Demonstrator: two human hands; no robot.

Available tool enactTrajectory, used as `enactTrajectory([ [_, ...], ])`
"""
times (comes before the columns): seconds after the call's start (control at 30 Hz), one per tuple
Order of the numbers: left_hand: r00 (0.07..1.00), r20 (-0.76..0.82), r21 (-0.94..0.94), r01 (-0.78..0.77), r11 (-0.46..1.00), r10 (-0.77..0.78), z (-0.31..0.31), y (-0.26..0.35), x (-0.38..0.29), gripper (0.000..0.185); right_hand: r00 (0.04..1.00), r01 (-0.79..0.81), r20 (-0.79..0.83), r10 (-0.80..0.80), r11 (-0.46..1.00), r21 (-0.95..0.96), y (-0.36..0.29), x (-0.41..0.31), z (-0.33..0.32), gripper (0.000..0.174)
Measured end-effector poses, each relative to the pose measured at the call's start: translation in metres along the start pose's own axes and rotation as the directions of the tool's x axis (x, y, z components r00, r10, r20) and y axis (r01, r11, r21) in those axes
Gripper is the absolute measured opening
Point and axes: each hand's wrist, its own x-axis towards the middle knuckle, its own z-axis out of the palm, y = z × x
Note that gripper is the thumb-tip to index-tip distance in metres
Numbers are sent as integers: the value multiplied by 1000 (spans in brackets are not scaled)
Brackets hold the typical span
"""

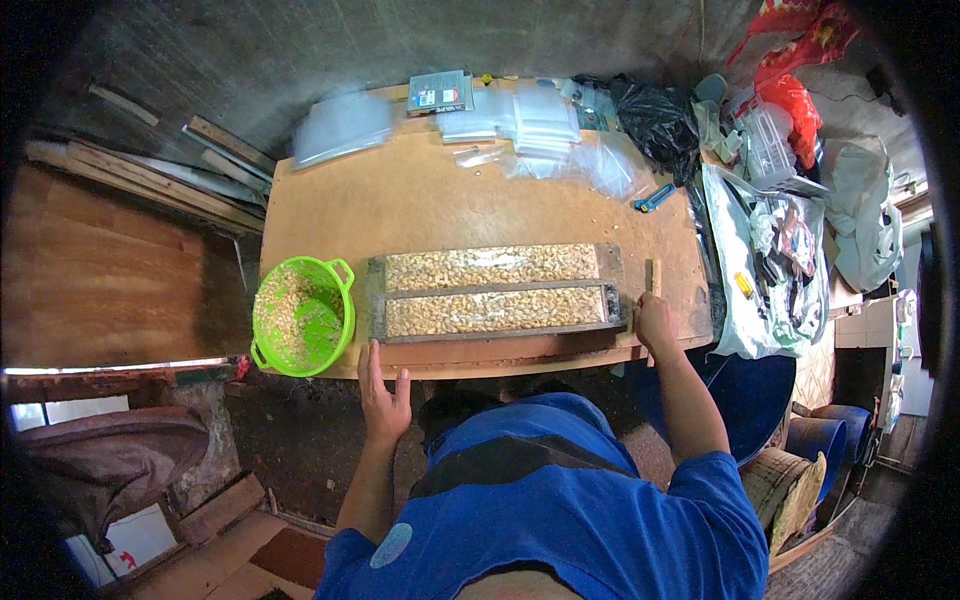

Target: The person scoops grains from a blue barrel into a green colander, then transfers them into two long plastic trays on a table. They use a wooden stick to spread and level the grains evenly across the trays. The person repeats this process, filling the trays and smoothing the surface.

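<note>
My right hand [656,324] is closed around a narrow wooden stick [656,276] near the table's front right edge, just right of a wooden frame [613,259]. The frame has two long rows. In each lies a flat clear plastic pack of pale beans, a back pack [487,266] and a front pack [491,312], both with shiny surfaces. My left hand [385,405] is held at the frame's front left corner, thumb apart and nothing in it. Whether its fingertips touch the frame is unclear. A bright green plastic basket [346,319] with loose pale beans stands on the left.
Stacks of clear plastic bags [345,127] and a box [436,91] lie along the back of the wooden table [360,202]. A blue cutter knife [655,198] rests at the right, near a black plastic bag [656,124]. Blue barrels [817,450] stand below right.
</note>
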Motion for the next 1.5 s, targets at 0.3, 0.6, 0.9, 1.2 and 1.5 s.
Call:
enactTrajectory([
  [0.3,999,-24,-3,45,999,-45,10,-17,13,77,992,-58,114,57,998,13,-20,-3,-18,18],
  [0.6,989,51,-17,136,991,-135,7,-24,22,78,988,43,152,-35,998,-44,-8,2,-12,23],
  [0.9,983,77,-23,169,985,-167,6,-23,23,78,989,86,126,-77,994,-73,4,-3,3,19],
  [1.2,984,69,56,158,986,-161,8,-20,22,77,981,184,-78,-177,979,88,17,-11,10,15],
  [1.5,977,73,44,200,979,-203,11,-21,20,77,989,149,14,-149,989,3,15,-9,10,15],
])
